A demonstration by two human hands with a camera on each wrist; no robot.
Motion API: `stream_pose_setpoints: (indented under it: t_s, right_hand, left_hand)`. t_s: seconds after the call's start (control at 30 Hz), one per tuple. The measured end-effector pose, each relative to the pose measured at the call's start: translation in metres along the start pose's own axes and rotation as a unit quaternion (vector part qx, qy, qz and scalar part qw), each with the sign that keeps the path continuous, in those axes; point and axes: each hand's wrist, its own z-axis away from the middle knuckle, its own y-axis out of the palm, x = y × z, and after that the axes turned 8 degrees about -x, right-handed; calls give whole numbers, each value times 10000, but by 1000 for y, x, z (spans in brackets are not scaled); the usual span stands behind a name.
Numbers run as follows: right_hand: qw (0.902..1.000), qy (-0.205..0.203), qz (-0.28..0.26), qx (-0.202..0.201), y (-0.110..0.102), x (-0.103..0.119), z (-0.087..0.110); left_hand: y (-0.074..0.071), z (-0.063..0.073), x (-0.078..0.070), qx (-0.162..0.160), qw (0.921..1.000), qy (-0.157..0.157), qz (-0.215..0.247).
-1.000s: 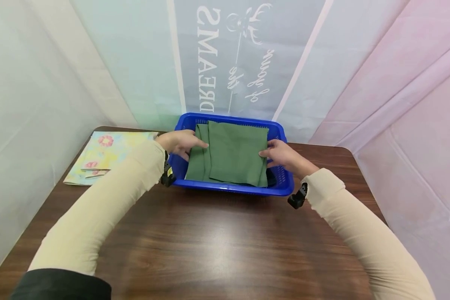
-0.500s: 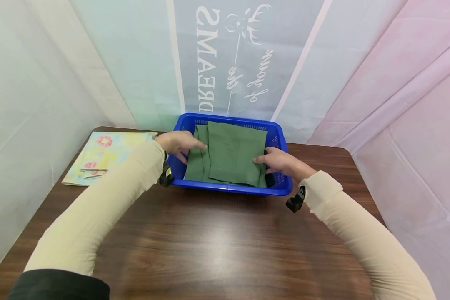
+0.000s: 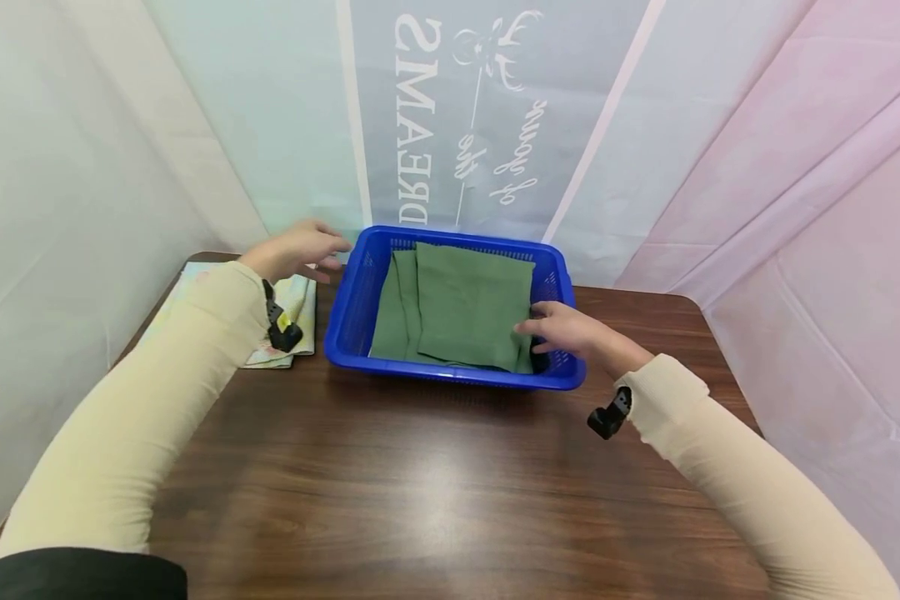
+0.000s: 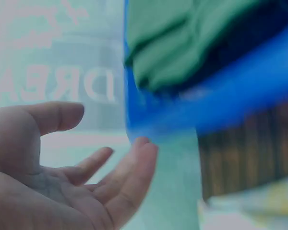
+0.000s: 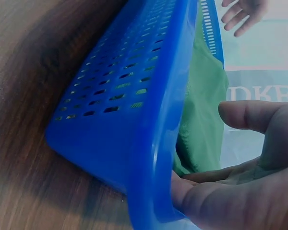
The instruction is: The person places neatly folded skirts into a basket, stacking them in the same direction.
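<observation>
A blue plastic basket (image 3: 450, 372) with slotted walls holds a folded green cloth (image 3: 472, 304). My left hand (image 3: 300, 250) is in the air just left of the basket, above the floral cloth; its fingers are spread with nothing in them. In the left wrist view the basket's blurred rim (image 4: 221, 112) lies beyond the fingertips. My right hand (image 3: 570, 327) reaches over the basket's right end, fingers inside beside the green cloth's edge. In the right wrist view its thumb (image 5: 245, 115) stands apart from the fingers, near the cloth (image 5: 201, 115).
A folded cloth with a pastel floral pattern (image 3: 300, 321) lies at the table's left back, partly under my left sleeve. Something dark (image 3: 540, 362) sits in the basket's right front corner. The brown wooden table (image 3: 435, 483) meets a printed curtain (image 3: 480, 125) behind the basket.
My left hand has left the green cloth and moved out of the basket to the left. My right hand has shifted slightly toward me at the basket's right end.
</observation>
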Motion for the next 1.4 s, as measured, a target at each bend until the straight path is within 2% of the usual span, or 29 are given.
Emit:
stream_pose_setpoints:
  t_s: [0.17,0.23,0.37,0.43,0.53,0.67,0.7,0.8,0.93,1.03,1.1,1.2,1.3,1.4]
  right_hand:
    - [9997,-185,-17,125,-1,-3,9]
    - [9995,-256,-12,169,-1,-3,13]
    - [9990,-350,-1,264,-3,-2,21]
    - [9988,-401,24,296,-4,-2,24]
    - [9982,-491,94,336,-7,-3,30]
    - [9980,-619,-50,79,-6,-4,38]
    - [9975,-687,-160,-73,-5,-4,40]
    - [9922,-974,-512,-581,1,-4,47]
    - [9815,-1403,-826,-1011,10,-5,60]
    - [9737,-1606,-1087,-1192,16,-7,67]
    - [9690,-1658,-1326,-1264,19,-8,72]
    - [9650,-1720,-1562,-1220,21,-9,79]
    - [9646,-1750,-1667,-1059,25,-11,86]
    - [9654,-1732,-1770,-822,30,-15,90]
  left_hand:
    - [-30,-2,36,-658,9964,327,-420]
    - [-39,-4,51,-891,9934,346,-630]
    - [-54,-6,75,-1037,9885,420,-1022]
    - [-58,-7,84,-977,9870,465,-1189]
    - [-61,-7,97,-975,9793,573,-1680]
    - [-61,-5,116,-896,9568,440,-2730]
    - [-61,-4,121,-807,9509,357,-2968]
    - [-61,-1,132,-465,9393,231,-3392]
    - [-59,0,144,-104,9242,577,-3774]
    - [-57,-2,152,-40,9128,986,-3963]
    - [-55,-3,157,-55,9110,1130,-3967]
    - [-53,-3,162,-107,9133,1151,-3906]
    - [-51,-2,166,-163,9170,1103,-3831]
    - [-49,-1,168,-232,9152,1136,-3860]
